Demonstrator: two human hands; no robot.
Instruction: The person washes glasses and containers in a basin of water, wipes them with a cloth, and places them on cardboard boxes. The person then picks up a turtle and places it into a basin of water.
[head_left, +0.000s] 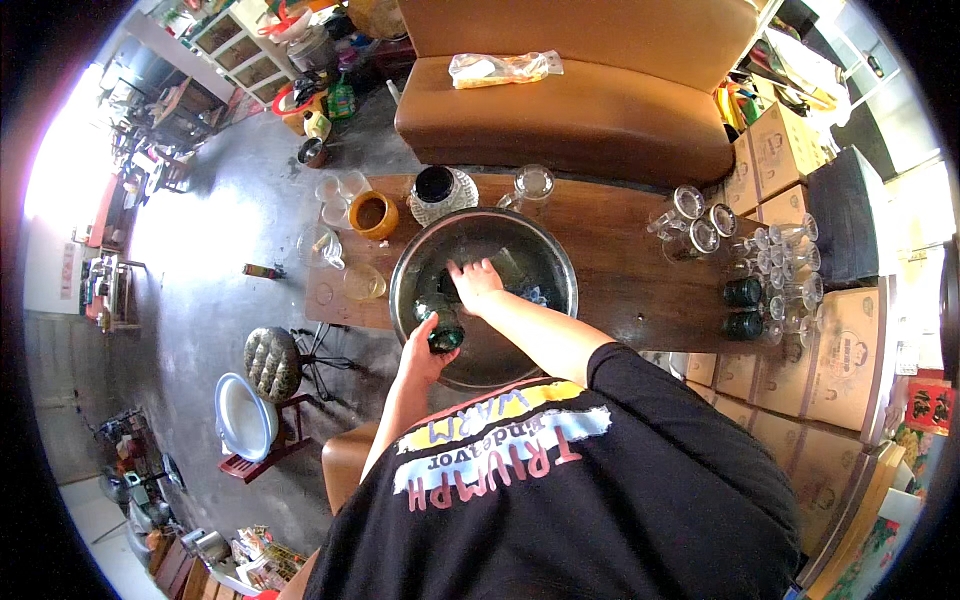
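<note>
A large dark metal basin (517, 337) rests on the wooden table (615, 262) in front of me. My left hand (427, 352) grips a dark green glass (445, 337) inside its lower left part. My right hand (478, 287) is over the basin with fingers spread, beside another dark object (448, 286) at the basin's left; whether it touches that object I cannot tell. A bluish patterned thing (534, 295) shows at the right inside the basin.
Behind the basin stand a glass jar with a black lid (436, 187), a glass mug (534, 182) and an amber pot (373, 215). A clear pitcher (320, 246) is at the left. Upturned mugs (703, 235) and stemmed glasses (780, 255) crowd the right end, near cardboard boxes (844, 352).
</note>
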